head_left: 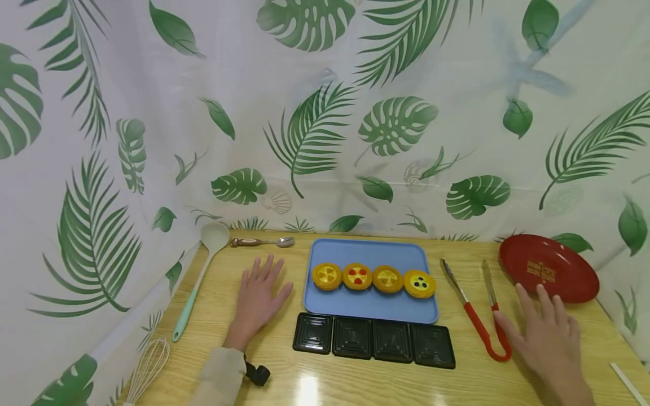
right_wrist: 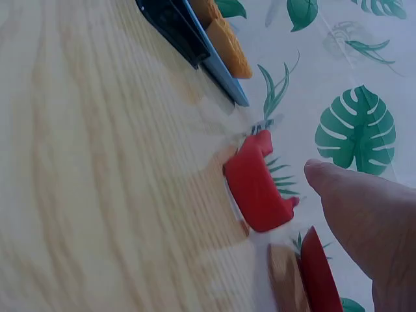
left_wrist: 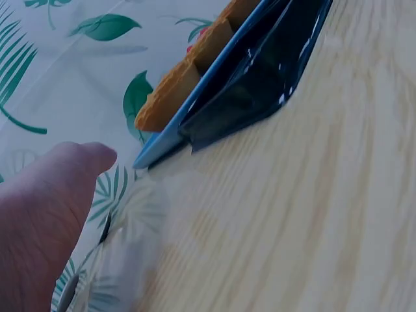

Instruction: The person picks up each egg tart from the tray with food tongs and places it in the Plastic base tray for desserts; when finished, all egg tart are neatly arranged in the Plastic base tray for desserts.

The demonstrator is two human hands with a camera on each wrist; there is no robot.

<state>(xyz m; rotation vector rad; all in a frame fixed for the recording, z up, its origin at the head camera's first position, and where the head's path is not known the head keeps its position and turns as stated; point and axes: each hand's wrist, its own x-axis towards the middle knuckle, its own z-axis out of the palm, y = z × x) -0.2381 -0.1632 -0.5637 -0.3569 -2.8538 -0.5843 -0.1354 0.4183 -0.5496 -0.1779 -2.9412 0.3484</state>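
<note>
My left hand (head_left: 260,294) lies flat and open on the wooden table (head_left: 284,378), just left of a blue tray (head_left: 370,307). Several yellow tarts (head_left: 373,278) sit in a row on the tray. In front of the tray lies a row of black square lids (head_left: 373,339). My right hand (head_left: 547,332) hovers open with spread fingers, just right of the red-handled tongs (head_left: 479,316). In the right wrist view the thumb (right_wrist: 364,214) is near the tongs' red end (right_wrist: 257,185). In the left wrist view the thumb (left_wrist: 49,214) is near the tray's corner (left_wrist: 153,155).
A red plate (head_left: 550,268) sits at the back right. A pale ladle (head_left: 198,276) and a whisk (head_left: 147,366) lie along the left edge, a metal spoon (head_left: 261,242) at the back. A leaf-print curtain (head_left: 325,113) surrounds the table. A white stick (head_left: 628,383) lies at the front right.
</note>
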